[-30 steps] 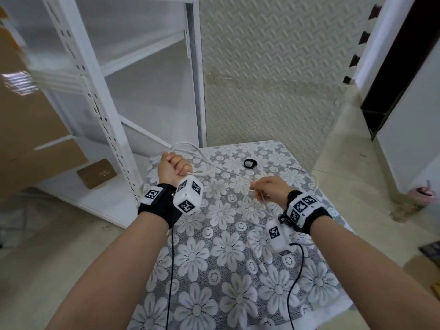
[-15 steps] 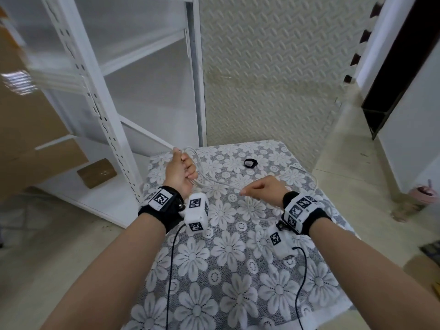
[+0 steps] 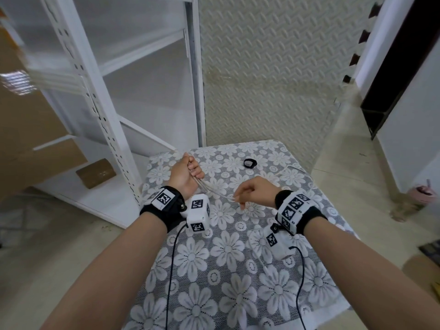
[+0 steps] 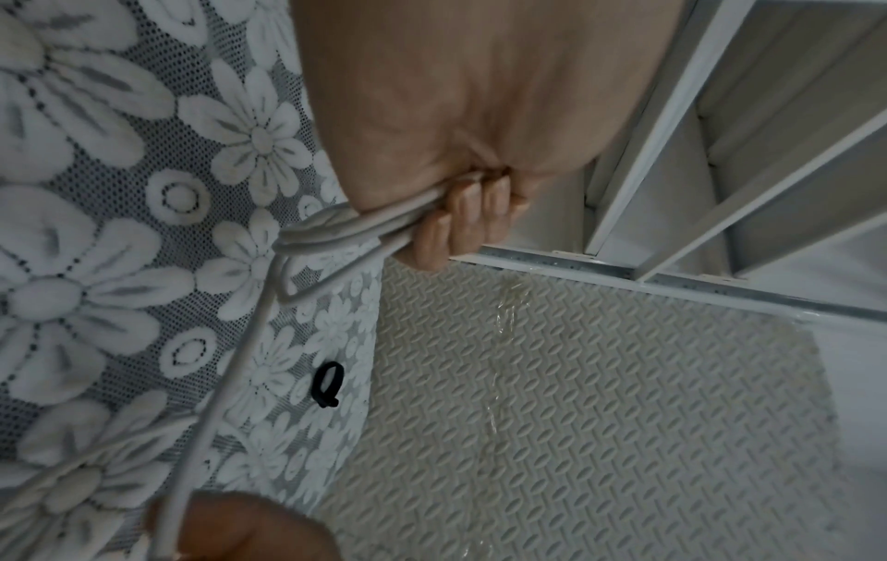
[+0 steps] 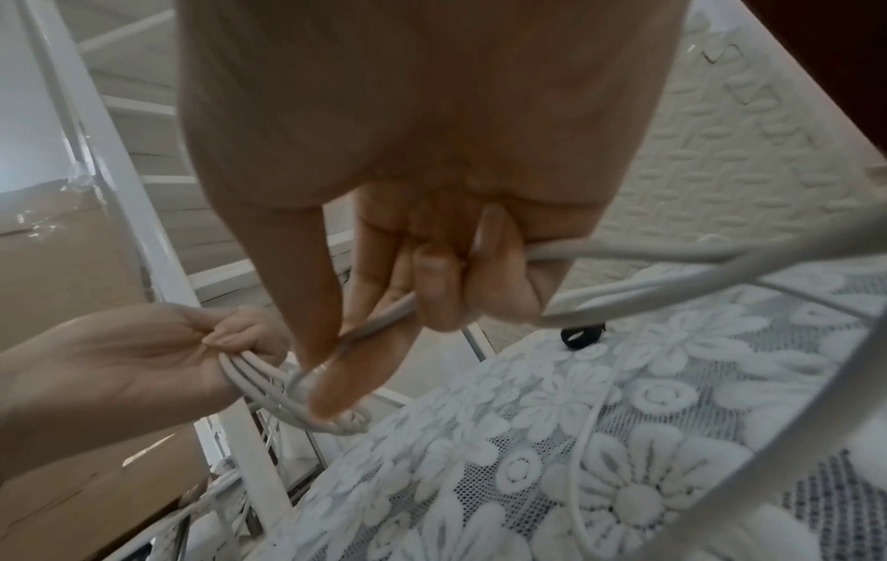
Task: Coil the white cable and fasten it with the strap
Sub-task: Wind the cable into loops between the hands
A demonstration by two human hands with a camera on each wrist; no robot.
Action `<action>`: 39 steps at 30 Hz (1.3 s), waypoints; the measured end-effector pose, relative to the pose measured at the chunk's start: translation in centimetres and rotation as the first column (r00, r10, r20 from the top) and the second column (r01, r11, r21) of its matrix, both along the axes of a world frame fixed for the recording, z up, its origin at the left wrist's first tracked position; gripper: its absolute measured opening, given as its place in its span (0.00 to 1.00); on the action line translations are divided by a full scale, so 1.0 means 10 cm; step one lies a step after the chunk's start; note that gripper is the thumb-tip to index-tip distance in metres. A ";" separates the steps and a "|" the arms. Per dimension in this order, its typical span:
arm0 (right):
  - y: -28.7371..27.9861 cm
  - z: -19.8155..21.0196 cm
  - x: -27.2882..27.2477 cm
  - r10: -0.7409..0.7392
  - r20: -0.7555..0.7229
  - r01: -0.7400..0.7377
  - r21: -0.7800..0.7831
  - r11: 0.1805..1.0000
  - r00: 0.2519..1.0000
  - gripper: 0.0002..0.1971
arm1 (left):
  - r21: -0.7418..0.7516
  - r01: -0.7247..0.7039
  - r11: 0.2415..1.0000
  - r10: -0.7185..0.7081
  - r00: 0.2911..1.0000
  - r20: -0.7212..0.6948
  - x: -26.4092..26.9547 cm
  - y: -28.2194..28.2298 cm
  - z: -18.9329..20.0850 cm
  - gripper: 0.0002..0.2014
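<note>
My left hand (image 3: 188, 171) grips a bundle of loops of the white cable (image 4: 336, 231) in its fist above the table's far left corner. One strand of the cable (image 3: 215, 190) runs from that fist to my right hand (image 3: 247, 191), which pinches it between thumb and curled fingers (image 5: 441, 281). The rest of the cable (image 5: 672, 281) trails off to the right over the tablecloth. The black strap (image 3: 250, 163), closed into a small ring, lies on the cloth beyond both hands, untouched; it also shows in the left wrist view as the strap (image 4: 326, 383).
The small table wears a grey cloth with white flowers (image 3: 226, 270). A white metal shelf rack (image 3: 100, 110) stands close on the left, with cardboard boxes (image 3: 95, 172) by it. An embossed wall panel (image 3: 273, 79) is behind. A pink cup (image 3: 423, 190) sits on the floor at right.
The left hand has turned and lifted its bundle, gathering another loop. The right hand slid left along the cable toward the left hand, and the slack strand between them shortened.
</note>
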State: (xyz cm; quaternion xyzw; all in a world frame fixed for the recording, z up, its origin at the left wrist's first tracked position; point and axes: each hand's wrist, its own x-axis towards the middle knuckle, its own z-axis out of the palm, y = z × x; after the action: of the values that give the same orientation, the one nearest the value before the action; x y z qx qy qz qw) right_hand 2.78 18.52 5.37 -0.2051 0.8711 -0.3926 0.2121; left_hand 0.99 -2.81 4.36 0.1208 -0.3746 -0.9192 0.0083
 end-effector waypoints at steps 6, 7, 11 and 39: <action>-0.02 0.06 -0.01 0.089 -0.025 -0.089 -0.014 0.996 0.996 0.02 | -0.074 -0.005 0.997 0.008 1.000 0.027 0.00 0.06 -0.03 0.21; -0.03 0.06 -0.02 0.081 -0.051 -0.083 -0.029 0.996 0.995 0.03 | -0.090 -0.003 0.996 0.006 1.000 0.030 0.00 0.07 -0.02 0.21; -0.07 0.05 -0.04 0.087 -0.148 -0.099 -0.076 0.992 0.985 0.06 | -0.149 0.036 0.988 -0.030 0.999 0.042 0.03 0.11 -0.03 0.20; 0.05 -0.03 -0.09 0.026 0.038 -0.034 0.230 0.973 0.999 0.08 | 0.134 0.158 0.978 -0.152 0.987 -0.054 0.20 -0.11 0.16 0.29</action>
State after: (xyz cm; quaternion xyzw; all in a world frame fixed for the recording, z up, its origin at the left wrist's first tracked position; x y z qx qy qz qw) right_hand 1.90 19.07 5.08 -0.1853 0.9036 -0.2894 0.2556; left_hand 3.04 -3.87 5.97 0.0715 -0.3183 -0.9431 -0.0635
